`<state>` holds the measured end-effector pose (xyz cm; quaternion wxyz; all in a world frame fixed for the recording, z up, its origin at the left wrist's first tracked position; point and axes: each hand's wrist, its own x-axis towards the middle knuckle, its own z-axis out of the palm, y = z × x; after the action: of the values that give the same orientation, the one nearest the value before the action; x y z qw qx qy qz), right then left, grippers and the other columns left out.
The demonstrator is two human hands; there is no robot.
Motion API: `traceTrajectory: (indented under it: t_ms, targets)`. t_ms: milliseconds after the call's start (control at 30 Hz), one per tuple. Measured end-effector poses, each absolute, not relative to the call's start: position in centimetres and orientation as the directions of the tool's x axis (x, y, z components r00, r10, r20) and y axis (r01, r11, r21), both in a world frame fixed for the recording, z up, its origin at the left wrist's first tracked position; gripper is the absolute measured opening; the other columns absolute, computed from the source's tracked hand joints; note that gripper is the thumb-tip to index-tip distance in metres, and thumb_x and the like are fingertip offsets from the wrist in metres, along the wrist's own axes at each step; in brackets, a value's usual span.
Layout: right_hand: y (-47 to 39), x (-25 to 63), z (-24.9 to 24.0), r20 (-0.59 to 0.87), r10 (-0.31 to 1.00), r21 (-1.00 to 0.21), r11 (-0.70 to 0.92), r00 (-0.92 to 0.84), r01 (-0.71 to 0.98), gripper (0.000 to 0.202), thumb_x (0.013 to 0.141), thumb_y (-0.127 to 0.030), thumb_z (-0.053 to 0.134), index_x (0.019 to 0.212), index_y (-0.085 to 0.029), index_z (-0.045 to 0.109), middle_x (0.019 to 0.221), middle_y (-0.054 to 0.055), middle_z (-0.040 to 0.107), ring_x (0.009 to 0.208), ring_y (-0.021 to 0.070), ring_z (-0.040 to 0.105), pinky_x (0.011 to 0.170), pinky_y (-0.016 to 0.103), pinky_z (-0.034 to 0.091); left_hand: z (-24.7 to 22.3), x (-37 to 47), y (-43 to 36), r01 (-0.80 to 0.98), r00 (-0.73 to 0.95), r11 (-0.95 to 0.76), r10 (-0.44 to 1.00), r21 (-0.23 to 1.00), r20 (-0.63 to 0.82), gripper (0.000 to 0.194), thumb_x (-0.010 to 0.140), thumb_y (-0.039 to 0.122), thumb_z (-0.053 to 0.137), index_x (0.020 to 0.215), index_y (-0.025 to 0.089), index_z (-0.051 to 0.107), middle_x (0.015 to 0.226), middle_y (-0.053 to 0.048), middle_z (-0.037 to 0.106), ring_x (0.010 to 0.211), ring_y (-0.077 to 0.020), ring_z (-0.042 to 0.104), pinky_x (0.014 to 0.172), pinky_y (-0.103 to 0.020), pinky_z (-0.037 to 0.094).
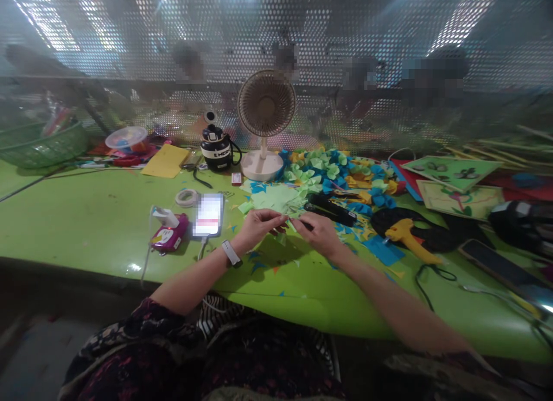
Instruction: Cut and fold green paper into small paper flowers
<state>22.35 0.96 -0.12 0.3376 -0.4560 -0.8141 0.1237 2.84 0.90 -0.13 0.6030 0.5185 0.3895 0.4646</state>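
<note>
Both hands meet over the near middle of the table, fingertips almost touching. My left hand (pixel 261 223), with a pale watch band on the wrist, is closed in a pinch on a small light green paper piece (pixel 281 237). My right hand (pixel 320 233) is also closed, its thumb and forefinger pinched at the same paper; the fingers hide most of it. Just beyond lie light green paper sheets (pixel 276 198) and a black stapler (pixel 332 209). A heap of green, blue and yellow paper flowers (pixel 332 167) spreads behind them.
A desk fan (pixel 266 104) and a dark bottle (pixel 215 149) stand at the back. Left are a lit phone (pixel 208 215), a tape roll (pixel 187 197) and a purple charging block (pixel 170 234). A yellow glue gun (pixel 408 238) lies right, its cord near the edge. Paper scraps litter the table.
</note>
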Motion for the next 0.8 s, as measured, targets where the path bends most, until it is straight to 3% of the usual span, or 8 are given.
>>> traceTrajectory:
  t_ms: [800]
  targets:
    - [1.4, 22.6, -1.2, 0.565, 0.723, -0.375, 0.655, -0.398, 0.656, 0.044, 0.096, -0.047, 0.046, 0.064, -0.019, 0.059, 0.061, 0.002, 0.053, 0.060, 0.0150, 0.049, 0.057, 0.028, 0.035, -0.1, 2.9, 0.7, -0.236, 0.259, 0.039, 0.965, 0.971, 0.024, 0.040, 0.062, 0.046, 0.084, 0.079, 0.011, 0.073, 0.067, -0.006, 0.072, 0.058, -0.0138, 0.067, 0.050, -0.022, 0.052]
